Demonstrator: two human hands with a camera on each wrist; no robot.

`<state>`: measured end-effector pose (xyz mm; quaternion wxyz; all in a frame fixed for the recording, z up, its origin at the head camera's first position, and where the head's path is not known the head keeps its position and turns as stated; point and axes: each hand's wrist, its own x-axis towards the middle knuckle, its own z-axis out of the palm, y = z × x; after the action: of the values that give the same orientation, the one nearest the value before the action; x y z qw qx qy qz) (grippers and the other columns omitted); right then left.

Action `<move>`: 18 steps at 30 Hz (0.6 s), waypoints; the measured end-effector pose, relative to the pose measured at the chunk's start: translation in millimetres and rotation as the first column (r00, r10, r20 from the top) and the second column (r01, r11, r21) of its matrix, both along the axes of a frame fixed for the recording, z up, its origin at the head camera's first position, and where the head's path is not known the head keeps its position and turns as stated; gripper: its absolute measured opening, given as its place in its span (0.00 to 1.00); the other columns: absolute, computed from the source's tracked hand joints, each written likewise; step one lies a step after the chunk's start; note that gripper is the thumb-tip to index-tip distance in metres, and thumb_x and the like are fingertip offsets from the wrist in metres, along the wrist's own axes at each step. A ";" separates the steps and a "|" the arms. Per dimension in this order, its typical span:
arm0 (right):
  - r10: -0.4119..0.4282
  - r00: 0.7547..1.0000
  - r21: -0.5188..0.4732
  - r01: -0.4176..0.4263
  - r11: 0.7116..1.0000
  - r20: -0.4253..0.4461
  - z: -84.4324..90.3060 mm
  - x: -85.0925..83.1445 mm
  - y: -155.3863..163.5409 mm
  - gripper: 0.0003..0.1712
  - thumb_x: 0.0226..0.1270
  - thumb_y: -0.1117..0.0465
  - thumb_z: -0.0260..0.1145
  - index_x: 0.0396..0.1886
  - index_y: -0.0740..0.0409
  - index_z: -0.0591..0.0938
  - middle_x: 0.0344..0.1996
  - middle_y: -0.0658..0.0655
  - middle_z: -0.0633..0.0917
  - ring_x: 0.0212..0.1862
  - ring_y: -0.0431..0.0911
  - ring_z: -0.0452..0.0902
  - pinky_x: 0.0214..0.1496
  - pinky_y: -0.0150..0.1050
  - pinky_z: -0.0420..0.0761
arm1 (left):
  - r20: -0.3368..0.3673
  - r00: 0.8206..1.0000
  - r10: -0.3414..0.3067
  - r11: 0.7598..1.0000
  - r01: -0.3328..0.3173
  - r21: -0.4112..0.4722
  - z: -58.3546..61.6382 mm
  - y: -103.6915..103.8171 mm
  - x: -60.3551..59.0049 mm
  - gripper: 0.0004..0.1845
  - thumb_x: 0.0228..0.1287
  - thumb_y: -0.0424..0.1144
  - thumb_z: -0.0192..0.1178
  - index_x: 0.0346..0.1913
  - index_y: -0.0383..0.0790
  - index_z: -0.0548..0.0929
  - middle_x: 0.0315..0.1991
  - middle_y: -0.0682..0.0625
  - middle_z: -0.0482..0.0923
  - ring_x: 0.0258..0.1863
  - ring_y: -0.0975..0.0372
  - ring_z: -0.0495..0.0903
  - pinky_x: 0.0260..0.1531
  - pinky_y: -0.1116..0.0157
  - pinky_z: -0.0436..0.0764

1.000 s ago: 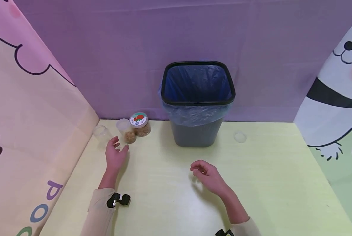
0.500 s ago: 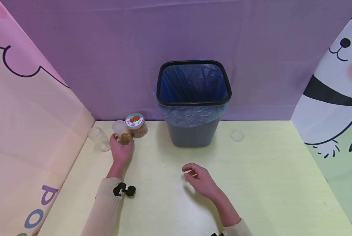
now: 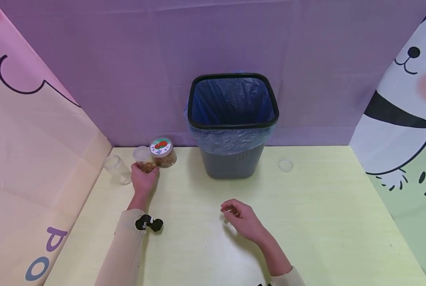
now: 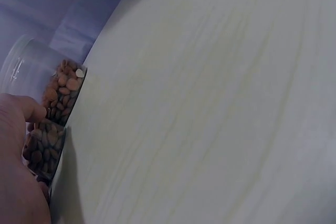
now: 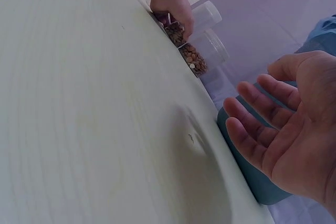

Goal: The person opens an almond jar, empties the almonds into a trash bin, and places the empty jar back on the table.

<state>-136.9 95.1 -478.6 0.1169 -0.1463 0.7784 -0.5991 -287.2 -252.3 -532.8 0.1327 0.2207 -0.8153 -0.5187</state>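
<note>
My left hand [image 3: 145, 170] grips a small clear jar [image 3: 143, 159] part-filled with brown nuts, at the table's far left. In the left wrist view the thumb [image 4: 23, 109] lies against that jar [image 4: 44, 148]. Touching it on the right stands a second nut jar [image 3: 163, 152] with a printed lid, also seen as the second nut jar [image 4: 62, 88]. My right hand [image 3: 230, 210] hovers just above the table's middle, fingers loosely curled, holding nothing. The right wrist view shows its bare palm [image 5: 294, 140].
A dark bin [image 3: 232, 167] lined with a blue bag stands at the back centre. An empty clear jar [image 3: 117, 168] sits left of my left hand, by the pink wall. A clear lid [image 3: 285, 165] lies right of the bin.
My left hand moved forward to the small nut jar and closed its fingers round it. My right hand shifted slightly and stays loosely curled.
</note>
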 end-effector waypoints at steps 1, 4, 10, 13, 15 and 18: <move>-0.001 1.000 -0.002 0.001 1.000 0.000 5.5 1.4 -0.3 0.10 0.70 0.71 0.56 0.48 0.66 0.79 0.44 0.67 0.83 0.43 0.63 0.78 0.43 0.36 0.77 | 0.004 1.000 -0.003 1.000 0.003 0.001 0.5 -0.4 0.1 0.38 0.58 0.39 0.66 0.66 0.29 0.59 0.63 0.34 0.65 0.63 0.47 0.65 0.64 0.53 0.64; -0.007 1.000 -0.002 0.007 1.000 -0.014 8.0 2.3 0.9 0.10 0.70 0.72 0.56 0.48 0.65 0.79 0.43 0.67 0.83 0.42 0.63 0.78 0.43 0.36 0.77 | 0.019 1.000 -0.006 1.000 0.006 0.013 0.8 -1.2 1.2 0.38 0.58 0.41 0.67 0.66 0.30 0.60 0.63 0.34 0.65 0.63 0.47 0.65 0.65 0.53 0.64; 0.000 0.999 0.014 0.001 1.000 -0.033 6.4 2.8 6.3 0.10 0.70 0.72 0.57 0.48 0.66 0.79 0.43 0.67 0.83 0.42 0.64 0.79 0.42 0.35 0.78 | -0.001 1.000 0.022 1.000 -0.022 0.023 1.1 -0.3 9.6 0.36 0.56 0.40 0.67 0.63 0.30 0.62 0.61 0.35 0.67 0.62 0.48 0.66 0.64 0.53 0.64; -0.004 0.999 0.026 0.005 1.000 -0.042 -4.3 -0.3 11.8 0.10 0.70 0.72 0.57 0.48 0.66 0.79 0.43 0.67 0.83 0.42 0.63 0.79 0.42 0.36 0.78 | -0.024 0.999 0.022 1.000 -0.022 0.016 0.8 1.3 15.3 0.35 0.56 0.39 0.67 0.62 0.30 0.63 0.59 0.36 0.68 0.60 0.49 0.67 0.62 0.53 0.67; -0.012 0.999 0.030 0.013 0.999 -0.045 -12.1 -2.8 16.4 0.10 0.70 0.72 0.57 0.49 0.66 0.78 0.43 0.66 0.83 0.42 0.62 0.79 0.42 0.36 0.78 | -0.032 0.999 0.015 1.000 -0.015 0.006 0.4 1.9 19.1 0.34 0.56 0.40 0.68 0.61 0.30 0.64 0.58 0.36 0.68 0.58 0.50 0.68 0.60 0.54 0.68; -0.016 0.998 0.035 0.018 0.999 -0.057 -21.0 -6.5 23.6 0.11 0.71 0.70 0.58 0.50 0.66 0.78 0.44 0.63 0.84 0.42 0.58 0.80 0.43 0.37 0.79 | -0.052 0.999 -0.007 1.000 0.007 -0.007 1.3 2.4 25.3 0.35 0.56 0.40 0.68 0.61 0.30 0.64 0.58 0.36 0.68 0.58 0.50 0.68 0.59 0.53 0.68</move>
<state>-143.4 118.6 -499.6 0.0923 -0.1547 0.7930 -0.5819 -261.9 -249.9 -531.5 0.1530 0.2035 -0.8142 -0.5218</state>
